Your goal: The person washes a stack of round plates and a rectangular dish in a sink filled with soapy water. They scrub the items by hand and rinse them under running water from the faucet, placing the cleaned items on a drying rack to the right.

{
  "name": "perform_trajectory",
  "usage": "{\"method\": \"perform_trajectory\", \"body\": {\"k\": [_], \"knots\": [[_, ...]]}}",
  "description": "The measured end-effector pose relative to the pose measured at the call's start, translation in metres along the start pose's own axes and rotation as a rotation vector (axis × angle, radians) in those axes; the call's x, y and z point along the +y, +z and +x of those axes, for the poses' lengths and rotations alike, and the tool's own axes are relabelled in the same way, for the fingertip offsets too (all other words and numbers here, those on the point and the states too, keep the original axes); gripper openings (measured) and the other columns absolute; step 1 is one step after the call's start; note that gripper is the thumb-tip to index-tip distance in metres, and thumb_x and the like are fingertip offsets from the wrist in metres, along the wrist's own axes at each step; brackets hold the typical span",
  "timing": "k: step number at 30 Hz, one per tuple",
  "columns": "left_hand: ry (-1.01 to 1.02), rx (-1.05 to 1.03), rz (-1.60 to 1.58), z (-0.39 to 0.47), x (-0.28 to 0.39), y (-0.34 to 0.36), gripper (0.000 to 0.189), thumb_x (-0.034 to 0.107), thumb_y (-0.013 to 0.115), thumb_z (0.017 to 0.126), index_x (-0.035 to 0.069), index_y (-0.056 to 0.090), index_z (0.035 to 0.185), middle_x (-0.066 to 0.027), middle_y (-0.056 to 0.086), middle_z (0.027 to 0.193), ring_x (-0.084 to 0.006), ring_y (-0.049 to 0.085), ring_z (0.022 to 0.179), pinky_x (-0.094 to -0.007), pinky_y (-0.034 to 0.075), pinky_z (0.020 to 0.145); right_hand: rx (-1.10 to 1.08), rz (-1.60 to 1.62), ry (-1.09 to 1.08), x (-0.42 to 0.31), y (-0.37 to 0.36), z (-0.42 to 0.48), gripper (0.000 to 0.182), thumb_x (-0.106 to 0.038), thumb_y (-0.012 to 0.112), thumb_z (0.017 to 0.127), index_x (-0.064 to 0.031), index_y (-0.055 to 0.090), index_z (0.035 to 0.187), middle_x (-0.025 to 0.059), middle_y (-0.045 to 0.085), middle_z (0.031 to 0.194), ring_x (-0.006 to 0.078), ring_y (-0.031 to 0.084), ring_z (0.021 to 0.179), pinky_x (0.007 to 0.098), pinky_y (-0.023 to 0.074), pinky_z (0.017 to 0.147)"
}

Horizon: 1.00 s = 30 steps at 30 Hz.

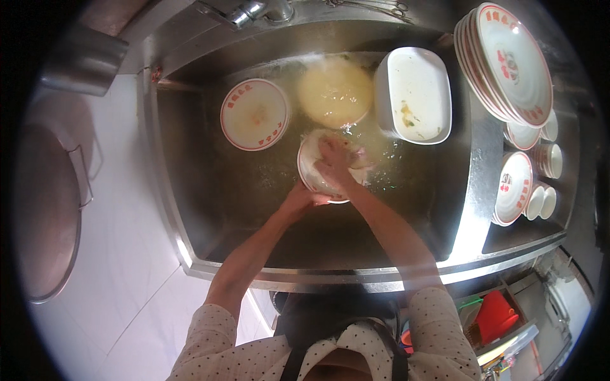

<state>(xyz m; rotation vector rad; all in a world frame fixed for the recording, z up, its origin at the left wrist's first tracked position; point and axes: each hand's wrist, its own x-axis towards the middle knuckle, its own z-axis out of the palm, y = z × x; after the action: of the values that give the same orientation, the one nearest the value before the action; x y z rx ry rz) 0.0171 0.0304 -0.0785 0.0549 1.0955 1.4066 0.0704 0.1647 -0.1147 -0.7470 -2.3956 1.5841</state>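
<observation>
In the sink water, a white bowl or deep plate (309, 172) with a red rim is tilted between my hands. My left hand (305, 197) grips its near edge from below. Inside it is my right hand (336, 159), fingers down against the inner surface. Motion and suds blur those fingers, so whether they hold a cloth cannot be told. Beyond, a round dish (336, 93) lies under cloudy yellowish water. To the left is a red-rimmed white plate (255, 115). A white rectangular dish (419, 97) with food scraps stands at the right.
A metal faucet (259, 12) sits at the back. Right of the sink divider (472, 190) are stacked plates (514, 71), more plates (512, 188) and several cups (548, 162). A large metal pot (47, 214) stands at left. Metal utensils (376, 7) lie along the back ledge.
</observation>
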Motion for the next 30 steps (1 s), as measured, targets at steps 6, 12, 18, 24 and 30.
{"method": "perform_trajectory", "body": {"k": [6,12,18,24,30], "knots": [[-0.088,-0.033,0.005,0.022,-0.021,-0.049,0.069,-0.002,0.068,0.057,0.005,0.04,0.12,-0.0081,0.055,0.106,-0.0201,0.058,0.093,-0.0322,0.053,0.069,-0.302,0.352,-0.299,0.021,-0.003,-0.041,0.04,-0.015,0.059,0.07,-0.0117,0.053,0.109,0.0121,0.044,0.118,0.0302,0.04,0.114,0.0372,0.0348,0.093],[-0.102,0.041,0.174,-0.018,0.004,-0.012,0.065,-0.003,0.068,0.06,0.005,0.04,0.119,-0.009,0.055,0.106,-0.0207,0.058,0.092,-0.0332,0.053,0.073,-0.079,-0.55,-0.188,0.007,-0.041,-0.025,0.042,-0.003,0.062,0.061,-0.0096,0.055,0.103,0.0117,0.048,0.112,0.0312,0.045,0.105,0.04,0.0361,0.09],[-0.067,0.02,0.156,-0.005,-0.012,-0.014,0.057,-0.004,0.065,0.065,0.005,0.043,0.116,-0.0094,0.055,0.104,-0.0211,0.058,0.092,-0.0335,0.051,0.078,0.046,0.157,-0.013,-0.025,0.017,0.0,0.038,-0.013,0.057,0.07,-0.0036,0.052,0.107,0.0161,0.046,0.112,0.0322,0.043,0.107,0.0381,0.0356,0.09],[-0.085,0.122,-0.031,-0.016,0.037,-0.008,0.048,-0.007,0.057,0.062,0.0,0.047,0.109,-0.0103,0.058,0.098,-0.0228,0.06,0.085,-0.036,0.053,0.072,-0.212,-0.048,-0.408,-0.025,-0.02,-0.032,0.031,-0.019,0.057,0.073,-0.0068,0.056,0.101,0.0121,0.047,0.114,0.027,0.047,0.104,0.0393,0.0355,0.09],[-0.332,0.22,-0.065,-0.048,0.048,-0.041,0.044,-0.003,0.056,0.061,-0.005,0.049,0.104,-0.0127,0.06,0.09,-0.0243,0.063,0.075,-0.0367,0.055,0.067,-0.131,-0.473,-0.438,-0.003,-0.062,-0.027,0.031,-0.022,0.062,0.068,-0.0147,0.058,0.098,0.0054,0.053,0.11,0.0254,0.046,0.106,0.0422,0.0351,0.09]]}}
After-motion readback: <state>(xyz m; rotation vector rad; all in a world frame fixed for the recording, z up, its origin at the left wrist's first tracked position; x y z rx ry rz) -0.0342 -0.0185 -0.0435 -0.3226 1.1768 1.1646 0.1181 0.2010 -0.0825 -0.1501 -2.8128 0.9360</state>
